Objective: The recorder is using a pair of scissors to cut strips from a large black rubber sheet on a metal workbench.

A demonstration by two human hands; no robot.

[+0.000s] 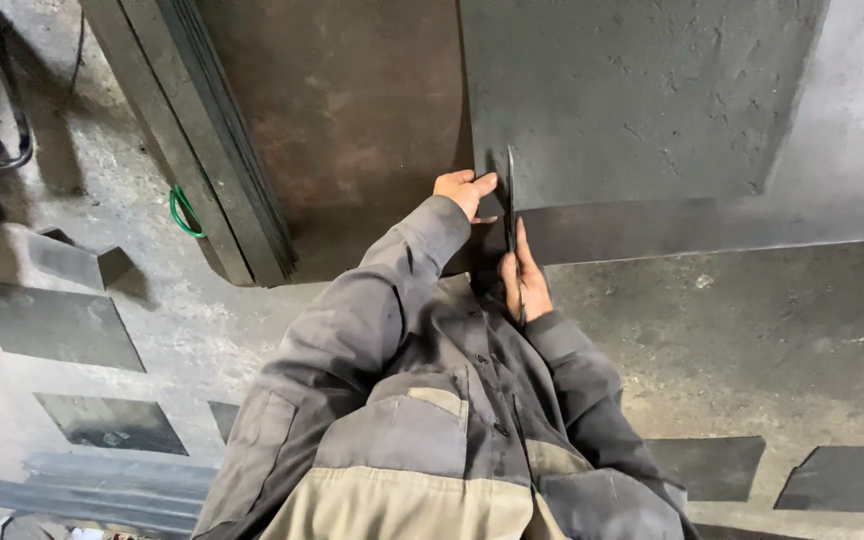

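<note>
Steel, dark and scaly, is what both hands are working on: a large sheet (pixel 642 110) is lying across the upper right of the head view, with a folded or lower strip (pixel 692 228) running along its near edge. The left hand (pixel 464 190) is resting on the sheet's left corner, fingers curled loosely over the edge, seemingly pinning it down rather than gripping it. The right hand (pixel 524 285) is closing around a thin, dark, blade-like tool (pixel 511 205) that is standing on edge and pointing up along the sheet's left border; whether it is a rule, a scriber or a shear blade is not clear, since only its narrow edge is showing.

Judging by this, a marking or cutting pass along that left edge is in hand, near its start, as the tool is sitting close to the near end of the edge. A next stroke would call for the left hand keeping firm pressure so the sheet is not shifting, and the right hand holding the tool square to the edge.

Rust-brown plate (pixel 352 110) is lying just beside the sheet on the left, next to a stack of dark plates (pixel 207 150) with a green loop (pixel 184 212) at its side. Smaller offcuts (pixel 52 322) are lying scattered on the concrete floor (pixel 752 340).
</note>
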